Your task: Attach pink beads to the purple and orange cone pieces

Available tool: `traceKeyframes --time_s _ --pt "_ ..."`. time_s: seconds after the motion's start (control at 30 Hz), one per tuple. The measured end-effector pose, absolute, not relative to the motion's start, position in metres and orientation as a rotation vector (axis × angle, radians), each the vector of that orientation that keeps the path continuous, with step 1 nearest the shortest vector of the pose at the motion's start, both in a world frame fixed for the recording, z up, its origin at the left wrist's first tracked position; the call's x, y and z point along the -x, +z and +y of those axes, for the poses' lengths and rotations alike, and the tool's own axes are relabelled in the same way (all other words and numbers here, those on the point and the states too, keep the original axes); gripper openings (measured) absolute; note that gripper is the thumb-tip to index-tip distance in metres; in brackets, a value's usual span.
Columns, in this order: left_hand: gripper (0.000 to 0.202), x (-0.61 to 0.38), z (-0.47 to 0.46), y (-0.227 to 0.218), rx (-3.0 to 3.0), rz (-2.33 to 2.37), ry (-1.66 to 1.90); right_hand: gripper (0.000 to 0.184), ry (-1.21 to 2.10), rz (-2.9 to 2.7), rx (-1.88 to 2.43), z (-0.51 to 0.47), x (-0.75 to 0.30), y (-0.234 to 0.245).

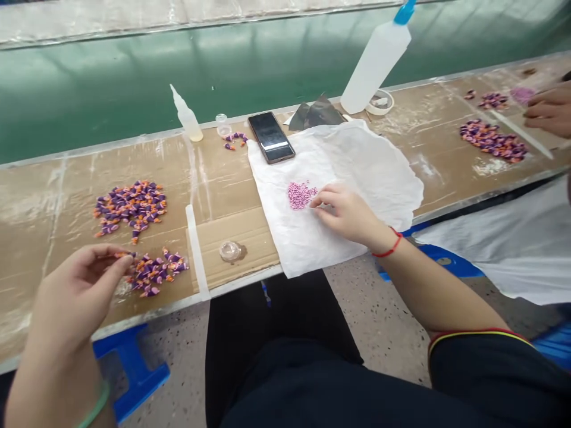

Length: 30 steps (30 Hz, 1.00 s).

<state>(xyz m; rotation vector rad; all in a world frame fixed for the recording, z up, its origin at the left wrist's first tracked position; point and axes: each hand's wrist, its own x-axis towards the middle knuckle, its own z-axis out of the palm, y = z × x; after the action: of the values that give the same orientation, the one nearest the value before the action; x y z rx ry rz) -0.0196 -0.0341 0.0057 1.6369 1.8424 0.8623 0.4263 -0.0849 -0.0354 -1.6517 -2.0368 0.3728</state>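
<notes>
My left hand [84, 279] pinches a small purple-and-orange piece [130, 254] between thumb and forefinger, at the left edge of a near pile of such pieces [156, 272]. Farther back lies a larger pile of the same pieces [131, 205]. My right hand [343, 214] rests over a white cloth [303, 249], its curved fingertips drawn together at the right edge of a heap of tiny pink beads [300, 195]. Whatever those fingertips hold is too small to make out. Between my hands, a small clear round dish [230, 251] sits on a cardboard piece [254, 235].
Behind the cloth are a phone [272, 138], a small dropper bottle [187, 116], a large white bottle with blue cap [377, 65] and a tape roll [380, 102]. At right, another person's hand [551, 110] is near more pieces [493, 139]. A white strip [197, 252] borders the cardboard.
</notes>
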Motion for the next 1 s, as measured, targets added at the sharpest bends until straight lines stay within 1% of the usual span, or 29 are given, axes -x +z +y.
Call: traceKeyframes --time_s 0.17,0.4,0.5,0.63,0.83,1.0 --pt "0.025 0.008 -0.063 0.012 -1.695 1.689 0.895 0.013 0.338 -2.049 1.657 -0.079 -0.416 -0.043" --pt "0.019 -0.016 -0.098 0.018 -1.719 1.397 0.909 0.013 0.348 -2.079 1.626 -0.082 -0.414 -0.036" --pt "0.01 -0.027 -0.106 0.017 -1.686 1.323 0.912 0.014 0.338 -2.045 1.655 -0.083 -0.421 -0.033" --pt "0.003 -0.038 -0.112 0.01 -1.647 1.191 0.882 0.011 0.363 -2.062 1.669 -0.083 -0.422 -0.033" --pt "0.004 -0.048 -0.118 -0.002 -1.611 1.045 0.909 0.011 0.361 -2.072 1.688 -0.084 -0.415 -0.038" --pt "0.008 -0.048 -0.12 -0.005 -1.639 1.021 0.865 0.013 0.35 -2.086 1.667 -0.084 -0.411 -0.039"
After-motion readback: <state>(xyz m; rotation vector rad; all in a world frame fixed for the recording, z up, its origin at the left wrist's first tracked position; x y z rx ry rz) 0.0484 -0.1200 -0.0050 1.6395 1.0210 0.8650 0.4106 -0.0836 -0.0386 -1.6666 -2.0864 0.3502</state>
